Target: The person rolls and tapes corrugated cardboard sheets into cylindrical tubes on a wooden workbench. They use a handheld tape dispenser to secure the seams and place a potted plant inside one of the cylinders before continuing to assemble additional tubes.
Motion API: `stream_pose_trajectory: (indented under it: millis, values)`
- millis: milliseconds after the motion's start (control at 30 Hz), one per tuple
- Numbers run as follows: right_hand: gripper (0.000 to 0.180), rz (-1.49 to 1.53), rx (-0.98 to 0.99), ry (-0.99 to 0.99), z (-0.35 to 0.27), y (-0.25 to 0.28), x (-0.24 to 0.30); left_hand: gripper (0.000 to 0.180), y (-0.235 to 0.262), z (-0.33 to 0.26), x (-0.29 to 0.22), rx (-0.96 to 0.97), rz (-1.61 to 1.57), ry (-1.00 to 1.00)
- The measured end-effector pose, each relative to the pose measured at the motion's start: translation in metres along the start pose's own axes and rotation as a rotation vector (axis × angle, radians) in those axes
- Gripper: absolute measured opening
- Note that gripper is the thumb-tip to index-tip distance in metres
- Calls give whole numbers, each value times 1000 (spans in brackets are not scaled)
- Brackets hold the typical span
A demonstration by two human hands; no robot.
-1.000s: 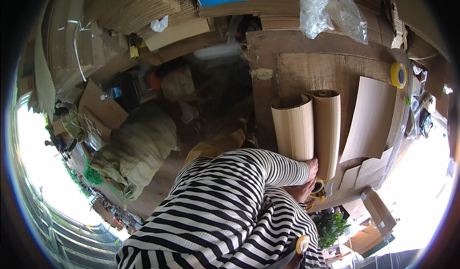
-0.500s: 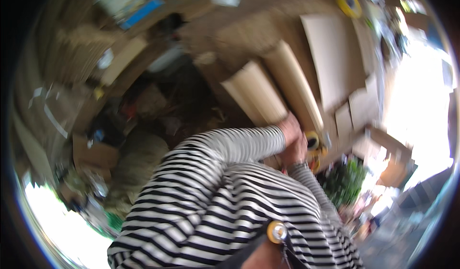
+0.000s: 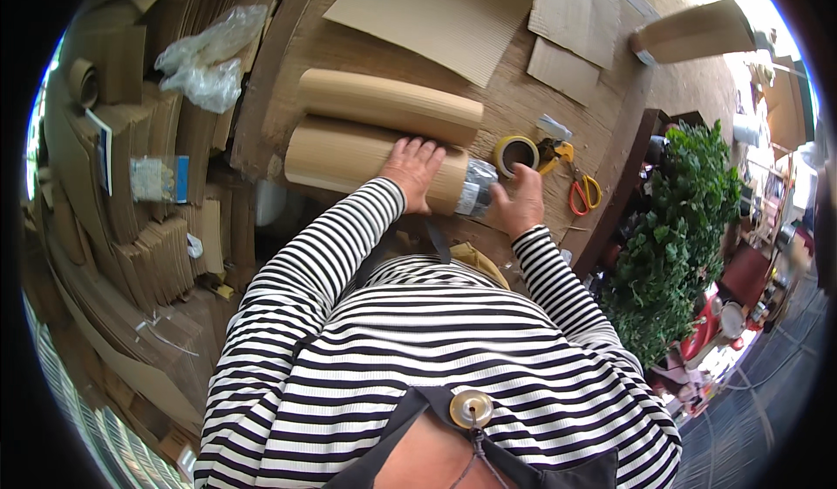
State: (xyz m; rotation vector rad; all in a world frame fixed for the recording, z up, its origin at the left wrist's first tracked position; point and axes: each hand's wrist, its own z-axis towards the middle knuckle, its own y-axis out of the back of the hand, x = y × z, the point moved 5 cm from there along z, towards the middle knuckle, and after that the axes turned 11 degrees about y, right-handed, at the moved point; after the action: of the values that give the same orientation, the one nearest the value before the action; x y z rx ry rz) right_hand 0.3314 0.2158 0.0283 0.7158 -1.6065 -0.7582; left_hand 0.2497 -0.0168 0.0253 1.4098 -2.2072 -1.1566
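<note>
A corrugated cardboard roll lies along the near edge of the wooden table. My left hand grips it near its right end, fingers over the top and thumb down the near side. From that end sticks out something dark in clear plastic wrap; what it is I cannot make out. My right hand is beside the wrapped end, thumb and fingers apart, nothing visibly held. Behind, a second cardboard roll lies parallel. A yellow tape roll sits just beyond my right fingertips.
Yellow-handled shears and orange-handled scissors lie to the right on the table. Flat cardboard sheets lie farther back. A leafy green plant stands right of the table; stacked cardboard fills the left.
The view has swung, and the rolls now run crosswise in it. My hands were close together at the roll's near end; now they are apart, the left one on the roll.
</note>
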Motion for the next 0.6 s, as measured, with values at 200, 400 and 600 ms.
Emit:
stream_pose_trajectory:
  millis: [200,400,600]
  values:
    - [78,724,-46,-978,-24,-22,-86,129,4,3,-6,-28,20,-3]
    - [53,961,-110,-981,20,-30,-100,130,-2,3,-4,-72,16,39]
    - [41,471,-283,-774,54,-45,-242,130,3,14,-16,-37,80,9]
